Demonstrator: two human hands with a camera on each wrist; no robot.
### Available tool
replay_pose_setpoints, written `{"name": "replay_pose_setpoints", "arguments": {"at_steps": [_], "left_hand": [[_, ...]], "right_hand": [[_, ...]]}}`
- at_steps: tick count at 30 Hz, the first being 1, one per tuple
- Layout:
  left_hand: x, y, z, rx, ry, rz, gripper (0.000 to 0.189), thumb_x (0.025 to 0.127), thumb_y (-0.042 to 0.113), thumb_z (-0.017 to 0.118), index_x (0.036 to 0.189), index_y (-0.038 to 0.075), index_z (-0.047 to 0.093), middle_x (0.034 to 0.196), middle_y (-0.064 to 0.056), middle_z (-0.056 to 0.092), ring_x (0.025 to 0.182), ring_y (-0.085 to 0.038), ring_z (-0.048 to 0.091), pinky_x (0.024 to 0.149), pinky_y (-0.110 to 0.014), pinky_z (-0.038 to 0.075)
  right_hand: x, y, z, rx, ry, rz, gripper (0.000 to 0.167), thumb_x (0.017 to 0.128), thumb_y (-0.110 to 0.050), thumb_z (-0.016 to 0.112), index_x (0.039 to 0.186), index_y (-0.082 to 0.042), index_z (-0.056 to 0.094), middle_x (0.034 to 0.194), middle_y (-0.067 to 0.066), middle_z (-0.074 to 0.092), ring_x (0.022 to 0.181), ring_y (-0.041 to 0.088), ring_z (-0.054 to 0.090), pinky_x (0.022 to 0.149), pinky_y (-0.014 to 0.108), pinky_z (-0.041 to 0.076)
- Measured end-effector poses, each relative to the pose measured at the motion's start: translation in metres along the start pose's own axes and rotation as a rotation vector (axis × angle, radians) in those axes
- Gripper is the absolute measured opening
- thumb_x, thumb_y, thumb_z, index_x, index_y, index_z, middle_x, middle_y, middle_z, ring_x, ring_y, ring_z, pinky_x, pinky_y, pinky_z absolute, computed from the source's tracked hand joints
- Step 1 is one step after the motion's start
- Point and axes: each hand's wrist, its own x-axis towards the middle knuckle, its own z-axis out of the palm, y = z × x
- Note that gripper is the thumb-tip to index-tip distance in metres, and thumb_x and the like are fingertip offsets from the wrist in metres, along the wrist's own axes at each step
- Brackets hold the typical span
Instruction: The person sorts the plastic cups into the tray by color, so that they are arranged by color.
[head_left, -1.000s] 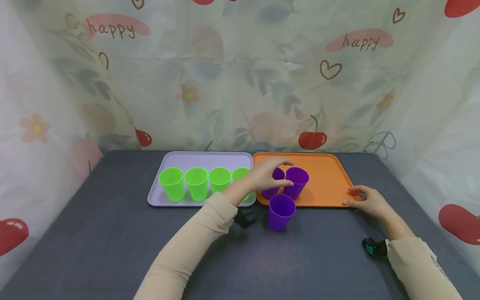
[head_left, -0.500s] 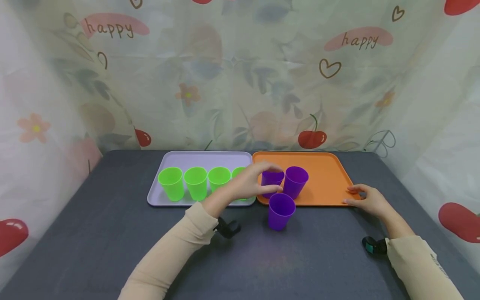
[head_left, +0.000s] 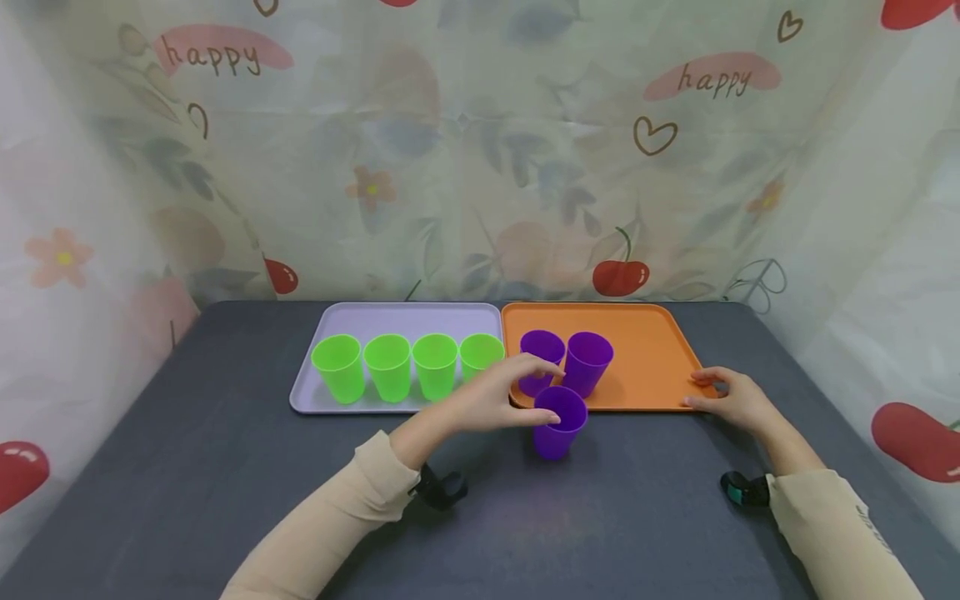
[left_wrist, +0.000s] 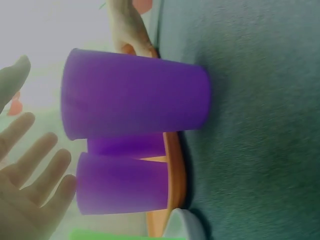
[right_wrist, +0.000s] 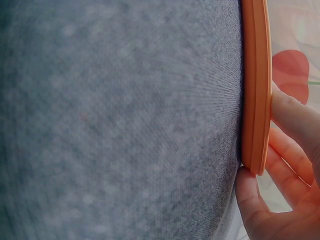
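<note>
A purple cup point(head_left: 557, 437) stands upright on the dark tabletop, just in front of the orange tray point(head_left: 648, 346). My left hand point(head_left: 487, 398) hovers at its left, thumb and fingers spread apart around the rim's height. The left wrist view shows these fingers point(left_wrist: 42, 160) beyond the mouth of the nearest purple cup point(left_wrist: 135, 95), holding nothing. Two more purple cups, a left one point(head_left: 534, 379) and a right one point(head_left: 589, 365), stand upright side by side at the tray's left end. My right hand point(head_left: 738, 402) grips the tray's front right corner, its fingertips against the orange rim point(right_wrist: 257, 90).
Left of the orange tray, nearly edge to edge, lies a lavender tray point(head_left: 412, 317). Several green cups point(head_left: 341, 371) stand on it in a row, the rightmost partly behind my left hand. A patterned curtain point(head_left: 465, 167) hangs behind the table point(head_left: 600, 517).
My left hand has drawn back from the cups on the orange tray, leftward and toward me, down to the front purple cup. My right hand has stayed at the tray corner.
</note>
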Motion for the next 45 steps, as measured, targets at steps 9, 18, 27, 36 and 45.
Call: {"name": "replay_pose_setpoints", "arguments": {"at_steps": [9, 18, 27, 36, 45], "left_hand": [[-0.008, -0.003, 0.011, -0.048, -0.006, -0.029, 0.058, 0.076, 0.023, 0.077, 0.126, 0.006, 0.052, 0.122, -0.006, 0.057, 0.109, -0.015, 0.054, 0.094, -0.027, 0.046], [-0.007, -0.002, 0.017, -0.077, -0.013, -0.046, 0.06, 0.075, 0.024, 0.078, 0.127, 0.009, 0.051, 0.125, -0.005, 0.055, 0.115, -0.017, 0.052, 0.099, -0.035, 0.044], [-0.006, -0.004, 0.019, -0.062, -0.018, -0.068, 0.06, 0.077, 0.025, 0.076, 0.128, 0.009, 0.05, 0.125, -0.005, 0.055, 0.114, -0.017, 0.052, 0.099, -0.029, 0.043], [-0.004, -0.007, 0.022, -0.077, 0.0, -0.061, 0.06, 0.076, 0.024, 0.076, 0.127, 0.007, 0.05, 0.124, -0.006, 0.056, 0.114, -0.017, 0.053, 0.099, -0.035, 0.044], [-0.005, -0.009, 0.024, -0.081, 0.009, -0.06, 0.055, 0.077, 0.022, 0.075, 0.126, 0.01, 0.052, 0.123, -0.004, 0.056, 0.112, -0.015, 0.053, 0.097, -0.025, 0.045]], "right_hand": [[0.001, 0.0, 0.0, 0.004, -0.002, 0.001, 0.064, 0.086, -0.036, 0.066, 0.128, 0.009, 0.046, 0.127, 0.033, 0.049, 0.105, 0.043, 0.051, 0.086, 0.051, 0.043], [0.002, 0.002, 0.001, 0.004, -0.005, -0.001, 0.065, 0.085, -0.036, 0.066, 0.129, 0.008, 0.046, 0.127, 0.033, 0.049, 0.104, 0.041, 0.051, 0.084, 0.049, 0.044], [0.001, 0.0, 0.0, -0.001, -0.004, -0.008, 0.064, 0.086, -0.035, 0.066, 0.128, 0.008, 0.047, 0.127, 0.033, 0.049, 0.103, 0.041, 0.051, 0.084, 0.049, 0.044], [0.0, 0.001, 0.0, -0.005, -0.006, -0.01, 0.063, 0.086, -0.035, 0.066, 0.128, 0.008, 0.047, 0.127, 0.033, 0.049, 0.104, 0.042, 0.05, 0.085, 0.05, 0.043], [0.001, 0.002, 0.0, 0.005, -0.004, -0.022, 0.063, 0.086, -0.034, 0.066, 0.127, 0.009, 0.047, 0.126, 0.033, 0.049, 0.108, 0.043, 0.048, 0.088, 0.052, 0.042]]}}
